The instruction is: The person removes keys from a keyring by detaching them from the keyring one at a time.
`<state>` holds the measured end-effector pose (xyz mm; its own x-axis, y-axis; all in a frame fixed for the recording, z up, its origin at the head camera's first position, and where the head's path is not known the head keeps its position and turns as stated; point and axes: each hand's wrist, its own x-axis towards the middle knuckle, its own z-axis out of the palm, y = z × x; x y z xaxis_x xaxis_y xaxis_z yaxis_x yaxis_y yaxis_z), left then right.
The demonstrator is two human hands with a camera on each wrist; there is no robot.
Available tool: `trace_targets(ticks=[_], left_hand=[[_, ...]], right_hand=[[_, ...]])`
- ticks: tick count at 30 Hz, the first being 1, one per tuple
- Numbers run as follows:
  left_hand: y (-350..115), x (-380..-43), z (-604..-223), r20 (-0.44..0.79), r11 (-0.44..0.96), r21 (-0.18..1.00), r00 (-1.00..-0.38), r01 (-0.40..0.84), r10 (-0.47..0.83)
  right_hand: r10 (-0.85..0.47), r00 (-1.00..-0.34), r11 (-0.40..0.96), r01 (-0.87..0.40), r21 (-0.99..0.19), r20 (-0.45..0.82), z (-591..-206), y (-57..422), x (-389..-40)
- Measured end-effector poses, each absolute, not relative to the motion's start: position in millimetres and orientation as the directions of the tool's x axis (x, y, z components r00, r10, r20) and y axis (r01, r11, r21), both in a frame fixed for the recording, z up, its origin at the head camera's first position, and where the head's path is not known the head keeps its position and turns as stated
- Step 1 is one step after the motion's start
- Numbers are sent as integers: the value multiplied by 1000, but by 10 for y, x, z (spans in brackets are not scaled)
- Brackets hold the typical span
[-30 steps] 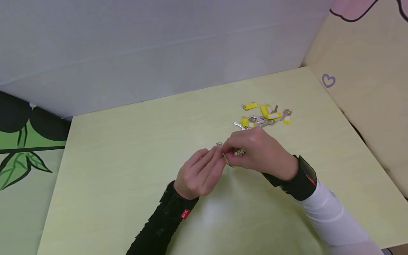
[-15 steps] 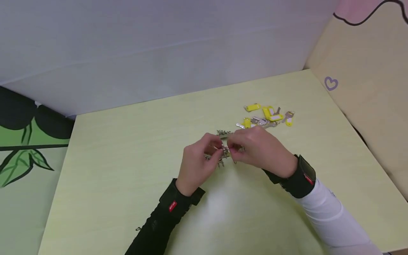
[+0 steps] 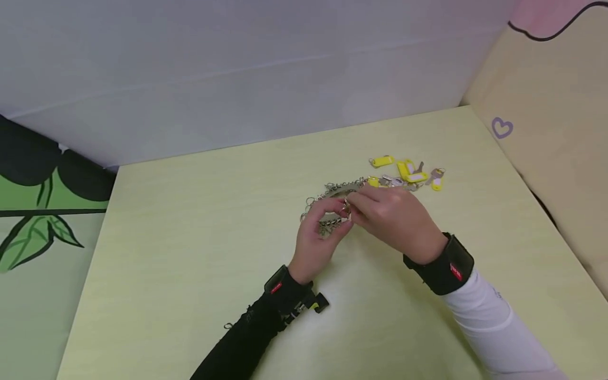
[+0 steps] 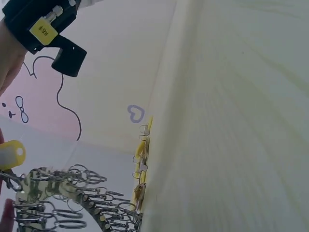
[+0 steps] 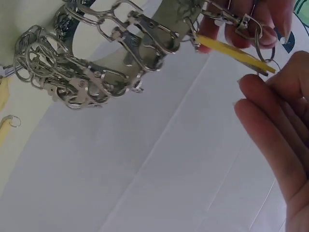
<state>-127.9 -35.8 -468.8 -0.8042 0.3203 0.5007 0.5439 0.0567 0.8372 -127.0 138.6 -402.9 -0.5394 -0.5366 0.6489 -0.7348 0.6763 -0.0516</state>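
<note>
A metal hoop (image 3: 349, 187) lined with many small clips and split rings hangs in front of me. Its dense clips (image 5: 128, 41) fill the upper left of the right wrist view. My left hand (image 3: 317, 237) pinches one clip with its ring at the near side of the hoop. My right hand (image 3: 399, 219) meets it there, thumb and fingers pinching a yellow key tag (image 5: 236, 53) beside that ring. In the left wrist view the yellow tag (image 4: 10, 154) shows at the left edge. Exactly how the tag's loop and the clip's ring meet is hidden.
Keys with yellow tags (image 3: 417, 178) lie in a loose pile on the pale table (image 3: 199, 237), just beyond the right hand. A single yellow tag (image 3: 382, 161) lies at its back left. A pale wall (image 3: 237, 79) rises behind the table.
The left hand has turned and moved up and right, from flat fingers to a pinch. The hoop has come into fuller view. The right hand has shifted slightly right and stays pinched.
</note>
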Motion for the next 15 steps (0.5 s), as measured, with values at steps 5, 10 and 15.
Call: trace_targets(ticks=[5,10,15], left_hand=[[-312,-1298,-4878,578,56,803,-799,593,166],[-321,-1262,-4824,716,163,675,-692,719,87],[-373,-1252,-4648,879,350,392,-458,851,131]], right_hand=[[-489,-470,655,-754,-46,735,-4009,1384,-1272],[-422,-453,597,-791,-135,785,-3984,1395,-1252],[-408,-432,537,-826,-171,805,-3949,1412,-1222]])
